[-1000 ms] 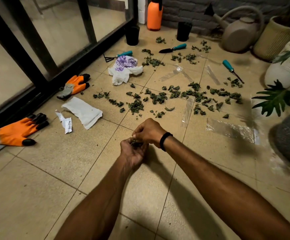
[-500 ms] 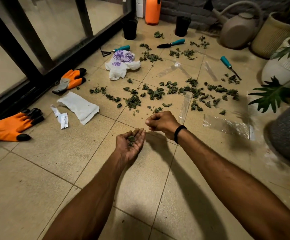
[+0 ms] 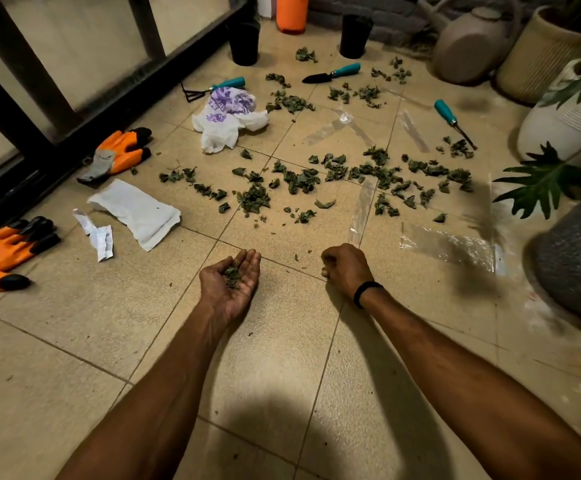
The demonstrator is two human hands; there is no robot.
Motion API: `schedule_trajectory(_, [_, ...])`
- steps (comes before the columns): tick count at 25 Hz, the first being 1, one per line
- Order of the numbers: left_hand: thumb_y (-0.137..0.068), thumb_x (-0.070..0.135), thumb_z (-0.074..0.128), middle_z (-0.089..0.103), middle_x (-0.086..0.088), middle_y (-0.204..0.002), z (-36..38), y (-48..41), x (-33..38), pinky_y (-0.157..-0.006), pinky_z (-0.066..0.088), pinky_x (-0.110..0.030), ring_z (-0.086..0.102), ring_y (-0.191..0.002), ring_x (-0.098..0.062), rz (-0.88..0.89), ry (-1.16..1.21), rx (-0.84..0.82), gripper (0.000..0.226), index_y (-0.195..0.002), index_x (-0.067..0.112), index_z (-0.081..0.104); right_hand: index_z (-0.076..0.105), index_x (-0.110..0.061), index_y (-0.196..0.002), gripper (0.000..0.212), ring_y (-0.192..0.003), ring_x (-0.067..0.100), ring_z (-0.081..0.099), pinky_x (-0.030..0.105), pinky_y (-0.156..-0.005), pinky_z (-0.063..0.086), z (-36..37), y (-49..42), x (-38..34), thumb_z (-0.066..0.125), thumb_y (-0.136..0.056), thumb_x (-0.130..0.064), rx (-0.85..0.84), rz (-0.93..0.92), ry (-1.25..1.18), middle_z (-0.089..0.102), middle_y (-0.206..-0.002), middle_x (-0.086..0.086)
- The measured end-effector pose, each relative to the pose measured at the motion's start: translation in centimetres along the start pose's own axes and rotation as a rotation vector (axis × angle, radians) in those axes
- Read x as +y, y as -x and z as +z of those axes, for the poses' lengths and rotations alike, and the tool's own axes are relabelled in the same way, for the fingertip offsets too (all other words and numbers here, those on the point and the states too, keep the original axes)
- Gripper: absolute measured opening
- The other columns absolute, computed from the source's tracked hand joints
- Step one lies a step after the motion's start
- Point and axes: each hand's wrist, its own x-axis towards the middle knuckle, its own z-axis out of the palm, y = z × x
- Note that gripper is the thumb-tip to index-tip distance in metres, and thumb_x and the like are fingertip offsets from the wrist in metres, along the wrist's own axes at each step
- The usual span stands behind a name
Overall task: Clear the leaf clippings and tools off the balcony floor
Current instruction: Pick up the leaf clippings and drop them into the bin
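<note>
The leaf clippings lie straight ahead of both hands in a loose band running left to right across the tiles, and the closest scraps look a bit nearer the right hand. That one's knuckles-up with its fingers curled under, so I can't tell if it's got anything. The left hand is palm-up and loosely cupped, carrying a small heap of them.

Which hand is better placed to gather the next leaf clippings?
Right. The right hand appears empty and hangs near the scattered leaf clippings; the left hand lies palm-up, cupping collected clippings.
</note>
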Motion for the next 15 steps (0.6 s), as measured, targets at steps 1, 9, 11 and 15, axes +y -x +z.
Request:
schedule_trajectory(1, [-0.100, 0.014, 0.039, 0.073, -0.020, -0.105, 0.0, -0.2, -0.1, -0.076, 0.062, -0.038, 0.072, -0.094, -0.032, -0.001, -0.008, 0.001, 0.032, -0.110, -0.003, 0.065, 0.049, -0.018, -0.059, 0.037, -0.071, 0.018, 0.066, 0.022, -0.068, 0.056, 0.3, -0.3, -0.4, 0.056, -0.086, 0.006, 0.034, 0.005, -0.046, 0.048, -0.080, 0.005])
schedule_trajectory(9, [-0.099, 0.014, 0.040, 0.072, -0.021, -0.106, 0.1, -1.2, -0.1, -0.075, 0.062, -0.038, 0.069, -0.101, -0.033, 0.009, -0.028, 0.023, 0.032, -0.110, -0.004, 0.065, 0.070, -0.007, -0.087, 0.023, -0.087, 0.020, 0.053, 0.028, -0.076, 0.042, 2.4, -1.7, -4.1, 0.053, -0.082, 0.008, -0.085, -0.268, 0.100, 0.056, -0.094, 0.007])
schedule_trajectory(11, [-0.099, 0.014, 0.040, 0.072, -0.021, -0.106, 0.1, -1.1, 0.1, -0.076, 0.062, -0.038, 0.069, -0.101, -0.033, 0.017, -0.025, 0.022, 0.032, -0.109, -0.004, 0.065, 0.072, -0.010, -0.085, 0.023, -0.085, 0.017, 0.054, 0.030, -0.077, 0.044, 2.1, -1.7, -4.2, 0.054, -0.085, 0.005, -0.145, -0.333, 0.104, 0.061, -0.090, 0.004])
schedule_trajectory(15, [-0.098, 0.014, 0.039, 0.072, -0.021, -0.103, -0.2, -1.0, 0.6, -0.079, 0.062, -0.037, 0.070, -0.100, -0.032, 0.024, -0.034, 0.025, 0.032, -0.107, -0.004, 0.065, 0.072, -0.003, -0.091, 0.016, -0.085, 0.024, 0.060, 0.034, -0.081, 0.050, 0.9, -1.9, -3.4, 0.056, -0.090, 0.001, -0.102, -0.264, 0.044, 0.067, -0.092, 0.012])
